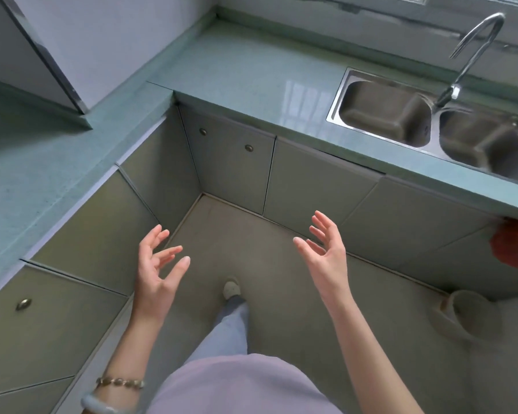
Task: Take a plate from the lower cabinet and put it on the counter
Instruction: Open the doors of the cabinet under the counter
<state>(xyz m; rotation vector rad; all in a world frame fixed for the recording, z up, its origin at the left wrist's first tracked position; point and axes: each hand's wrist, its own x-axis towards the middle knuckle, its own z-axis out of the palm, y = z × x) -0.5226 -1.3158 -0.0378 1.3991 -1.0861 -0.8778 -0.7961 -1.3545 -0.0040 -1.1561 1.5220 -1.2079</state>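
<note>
1. Left hand (156, 268) raised over the floor, fingers spread and curled, holding nothing; beaded bracelet (120, 383) and pale bangle (102, 406) on that wrist.
2. Right hand (326, 249) likewise wide, palm inward, empty.
3. Grey lower cabinet doors (231, 162) with round knobs, far, all closed; no plate visible.
4. Glossy teal counter (251, 73) above; steel double sink (431, 127) far right.

L hand (156, 273) & R hand (326, 252) raised, palms facing in, fingers (174, 252) spread, empty.
</note>
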